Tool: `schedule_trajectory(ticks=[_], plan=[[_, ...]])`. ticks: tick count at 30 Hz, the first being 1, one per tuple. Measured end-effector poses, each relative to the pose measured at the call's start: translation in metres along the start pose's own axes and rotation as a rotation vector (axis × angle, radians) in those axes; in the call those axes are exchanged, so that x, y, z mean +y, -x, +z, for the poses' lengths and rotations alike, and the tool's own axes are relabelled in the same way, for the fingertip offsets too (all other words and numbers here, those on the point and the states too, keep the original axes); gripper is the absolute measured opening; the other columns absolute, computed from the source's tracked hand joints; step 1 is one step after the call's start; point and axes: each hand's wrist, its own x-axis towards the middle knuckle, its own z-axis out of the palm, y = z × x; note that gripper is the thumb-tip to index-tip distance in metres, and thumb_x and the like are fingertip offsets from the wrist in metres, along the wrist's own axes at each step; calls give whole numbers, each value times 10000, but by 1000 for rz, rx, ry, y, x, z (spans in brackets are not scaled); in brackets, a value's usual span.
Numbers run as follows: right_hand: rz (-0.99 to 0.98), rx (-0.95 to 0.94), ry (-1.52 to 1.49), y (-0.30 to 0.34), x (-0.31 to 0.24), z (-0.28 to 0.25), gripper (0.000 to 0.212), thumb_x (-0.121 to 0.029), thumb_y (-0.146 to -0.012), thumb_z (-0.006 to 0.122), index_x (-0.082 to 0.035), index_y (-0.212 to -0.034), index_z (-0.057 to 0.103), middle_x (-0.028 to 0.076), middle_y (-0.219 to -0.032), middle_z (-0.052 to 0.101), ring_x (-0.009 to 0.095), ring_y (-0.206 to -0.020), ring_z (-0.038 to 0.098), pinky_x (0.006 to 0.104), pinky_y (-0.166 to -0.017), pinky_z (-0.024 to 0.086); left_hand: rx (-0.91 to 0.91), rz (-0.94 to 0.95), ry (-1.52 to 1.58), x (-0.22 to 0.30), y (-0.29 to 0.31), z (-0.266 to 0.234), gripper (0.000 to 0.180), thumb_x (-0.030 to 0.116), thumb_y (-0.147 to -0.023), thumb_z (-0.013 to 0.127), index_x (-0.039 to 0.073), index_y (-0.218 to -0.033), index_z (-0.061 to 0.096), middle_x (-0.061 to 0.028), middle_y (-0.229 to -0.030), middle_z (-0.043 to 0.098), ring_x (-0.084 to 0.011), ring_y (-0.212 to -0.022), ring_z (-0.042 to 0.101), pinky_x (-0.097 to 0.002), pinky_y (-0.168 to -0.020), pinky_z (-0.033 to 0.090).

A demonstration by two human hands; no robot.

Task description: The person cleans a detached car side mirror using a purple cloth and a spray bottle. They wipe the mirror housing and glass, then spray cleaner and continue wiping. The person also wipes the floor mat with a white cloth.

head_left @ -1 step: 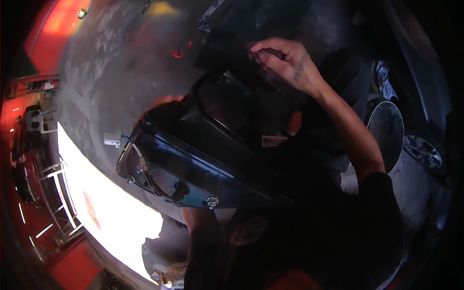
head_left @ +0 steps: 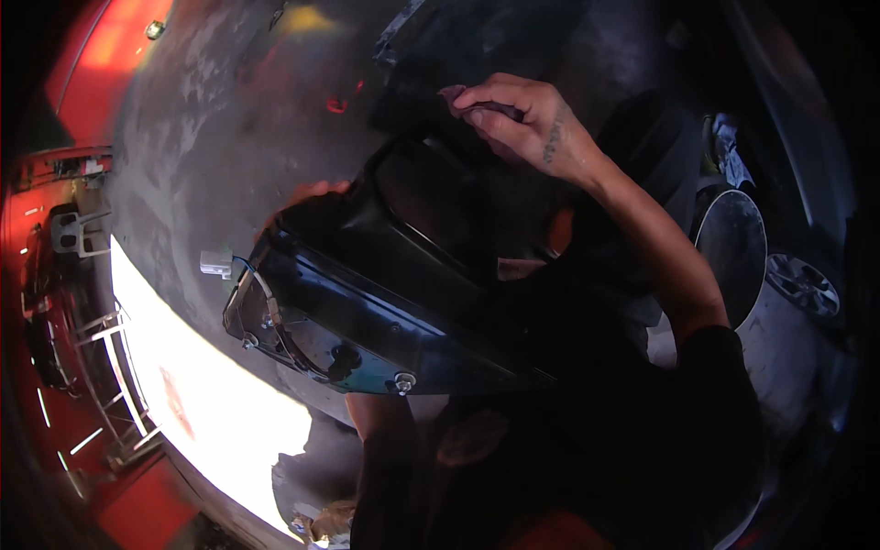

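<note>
A long, glossy black car part (head_left: 367, 284), which looks like a lamp housing, lies tilted in front of me. Bolts with nuts stick out of its near side, and a wire runs along it to a light grey plug (head_left: 216, 264). My left hand (head_left: 316, 191) holds the part from below; only its fingers show past the far left edge, and the palm is hidden behind the housing. Above the part's far end, my right hand (head_left: 527, 124) pinches a crumpled dark purple cloth (head_left: 495, 137). I cannot tell whether the cloth touches the black surface.
Bright light falls on the grey floor (head_left: 202, 385) at left. A pale chair (head_left: 78, 229) and a white metal frame (head_left: 119, 367) stand beyond it. On the right are a round dark-topped object (head_left: 733, 243) and a car wheel (head_left: 802, 285).
My right hand has shifted a little to the left with the cloth. The black part and my left hand are nearly where they were.
</note>
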Motion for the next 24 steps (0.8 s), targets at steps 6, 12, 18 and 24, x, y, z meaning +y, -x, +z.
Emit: schedule_trajectory(ticks=[6,12,18,24], plan=[[-223,-302,499,20,3,41,275,-46,-904,649,-23,-1172,707,132,-1072,624,322,-908,676,433,-760,562,-42,89,14,-2,8,-3,597,389,-974,587,43,-1448,475,-138,-1471,530,-263,-1415,463,-447,-1122,427],[-4,-702,330,32,-34,4,236,-12,-872,652,-7,-1107,674,133,-934,650,311,-843,688,414,-771,555,-76,144,20,0,7,-7,663,427,-955,598,31,-1463,442,-145,-1483,514,-266,-1424,448,-448,-1132,410],[240,-398,-142,30,-45,-4,138,-74,-920,688,-26,-1043,649,102,-902,648,244,-781,662,373,-747,523,-107,211,22,6,14,-8,730,465,-935,610,20,-1478,410,-153,-1495,497,-269,-1433,434,-449,-1141,392],[-125,-68,258,13,20,55,109,-116,-956,669,-47,-1038,651,116,-961,616,312,-810,668,437,-709,534,-119,230,-16,2,17,-3,799,503,-916,622,8,-1494,378,-160,-1507,480,-273,-1442,419,-450,-1150,375]])
